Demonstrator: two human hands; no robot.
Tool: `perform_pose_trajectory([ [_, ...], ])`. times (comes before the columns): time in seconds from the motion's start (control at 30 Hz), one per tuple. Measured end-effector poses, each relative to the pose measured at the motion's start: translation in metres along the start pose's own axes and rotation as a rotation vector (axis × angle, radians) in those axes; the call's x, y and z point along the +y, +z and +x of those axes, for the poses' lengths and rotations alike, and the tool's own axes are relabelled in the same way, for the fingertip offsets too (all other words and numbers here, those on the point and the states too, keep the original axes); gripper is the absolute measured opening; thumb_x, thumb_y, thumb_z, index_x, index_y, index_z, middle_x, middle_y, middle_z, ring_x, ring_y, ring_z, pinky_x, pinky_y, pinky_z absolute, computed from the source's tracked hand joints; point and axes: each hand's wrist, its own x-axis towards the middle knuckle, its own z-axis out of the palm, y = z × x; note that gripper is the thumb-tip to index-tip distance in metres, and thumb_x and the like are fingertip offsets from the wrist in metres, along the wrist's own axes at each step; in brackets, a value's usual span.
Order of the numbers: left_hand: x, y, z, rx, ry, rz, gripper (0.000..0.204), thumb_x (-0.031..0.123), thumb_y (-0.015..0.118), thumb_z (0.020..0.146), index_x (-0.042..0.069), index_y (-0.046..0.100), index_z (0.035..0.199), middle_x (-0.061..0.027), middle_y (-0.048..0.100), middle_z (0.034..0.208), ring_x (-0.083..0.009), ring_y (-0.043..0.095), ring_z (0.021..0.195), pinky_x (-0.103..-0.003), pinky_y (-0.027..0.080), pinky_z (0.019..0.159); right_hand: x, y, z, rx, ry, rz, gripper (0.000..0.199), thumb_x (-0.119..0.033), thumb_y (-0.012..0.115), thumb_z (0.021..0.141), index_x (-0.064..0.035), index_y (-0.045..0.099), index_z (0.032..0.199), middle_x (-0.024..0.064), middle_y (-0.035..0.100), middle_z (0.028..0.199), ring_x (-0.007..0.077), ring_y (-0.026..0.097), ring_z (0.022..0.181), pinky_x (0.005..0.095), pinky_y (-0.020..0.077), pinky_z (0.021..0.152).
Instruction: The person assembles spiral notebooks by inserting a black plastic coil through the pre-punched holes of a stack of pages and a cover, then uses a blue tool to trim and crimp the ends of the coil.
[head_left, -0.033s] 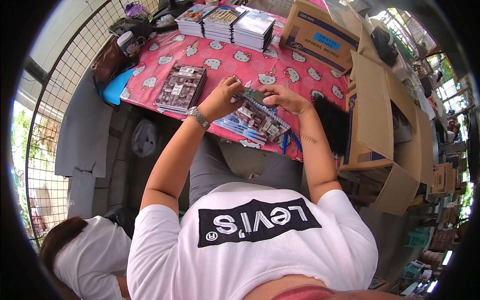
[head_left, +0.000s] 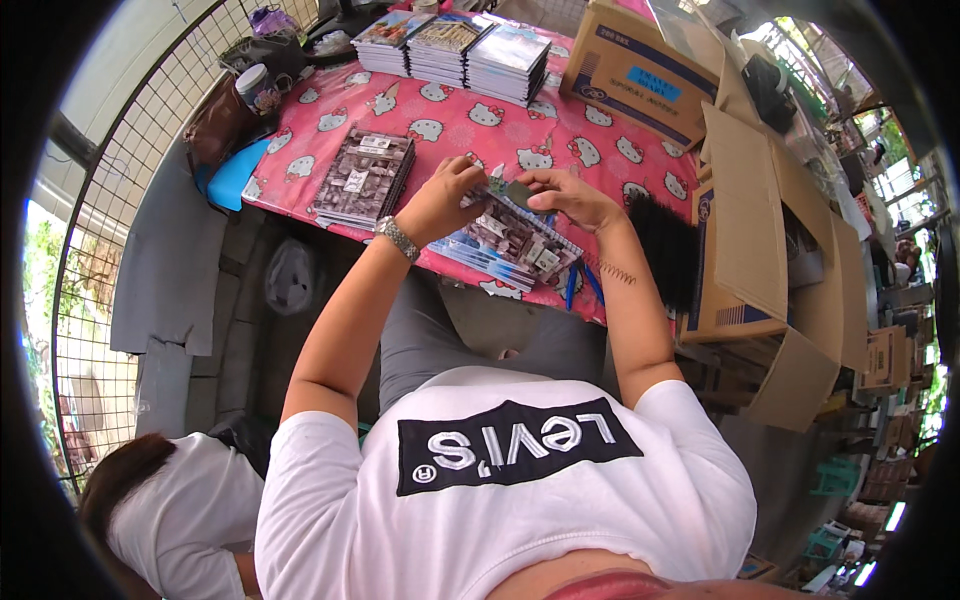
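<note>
A spiral notebook with a brown-grey photo cover [head_left: 512,240] lies near the table's front edge, over other notebooks with blue-edged covers [head_left: 470,252]. My left hand [head_left: 447,203], a metal watch on its wrist, is closed at the notebook's far left corner. What its fingertips hold is partly hidden. Between thumb and fingers, my right hand [head_left: 572,199] pinches a small flat grey-green piece [head_left: 521,194] over the notebook's bound edge. A thin loose wire coil [head_left: 617,272] shows against my right forearm. Blue-handled pliers [head_left: 583,284] lie by the notebook's right end.
Left of my hands sits a stack of similar notebooks [head_left: 365,178]. Taller notebook stacks [head_left: 440,47] stand at the back. Cardboard boxes [head_left: 640,75] and a black bristly heap [head_left: 660,250] are on the right. A person in a white shirt [head_left: 185,520] is at lower left.
</note>
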Motion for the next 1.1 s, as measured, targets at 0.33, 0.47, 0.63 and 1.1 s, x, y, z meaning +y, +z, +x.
perform_pose_trajectory([
  [0.33, 0.006, -0.010, -0.003, -0.110, -0.115, 0.058, 0.027, 0.015, 0.075, 0.080, 0.007, 0.064, 0.104, -0.0086, 0.059, 0.104, -0.0312, 0.062, 0.092, -0.038, 0.050, 0.077, 0.008, 0.001, 0.009, -0.091, -0.039, 0.101, 0.060, -0.039, 0.071, 0.074, -0.0010, 0.063, 0.120, 0.0087, 0.061, 0.122, 0.0173, 0.056, 0.114, 0.0311, 0.0411, 0.101],
  [0.47, -0.005, -0.008, -0.007, -0.081, -0.086, -0.033, 0.032, 0.017, 0.077, 0.080, 0.007, 0.062, 0.107, -0.0091, 0.058, 0.105, -0.0306, 0.061, 0.092, -0.038, 0.050, 0.076, 0.008, 0.005, 0.014, -0.138, -0.121, 0.236, 0.055, -0.030, 0.070, 0.081, -0.0003, 0.060, 0.126, 0.0064, 0.062, 0.118, 0.0147, 0.057, 0.109, 0.0291, 0.0426, 0.099],
  [0.63, -0.003, -0.014, 0.000, -0.096, -0.120, -0.190, 0.032, 0.017, 0.078, 0.079, 0.005, 0.063, 0.105, -0.0091, 0.058, 0.099, -0.0245, 0.062, 0.082, -0.034, 0.052, 0.070, 0.004, 0.000, 0.019, -0.104, -0.088, 0.145, 0.060, -0.033, 0.073, 0.079, 0.0000, 0.059, 0.127, 0.0074, 0.061, 0.123, 0.0148, 0.058, 0.109, 0.0286, 0.0438, 0.097],
  [1.1, -0.008, -0.007, -0.003, -0.041, -0.167, -0.225, 0.034, 0.015, 0.082, 0.075, 0.004, 0.064, 0.101, -0.0047, 0.057, 0.095, -0.0148, 0.059, 0.076, -0.028, 0.050, 0.069, 0.005, 0.004, 0.035, 0.078, 0.015, -0.082, 0.043, -0.028, 0.065, 0.085, -0.0028, 0.063, 0.120, 0.0020, 0.064, 0.108, 0.0099, 0.058, 0.099, 0.0252, 0.0434, 0.091],
])
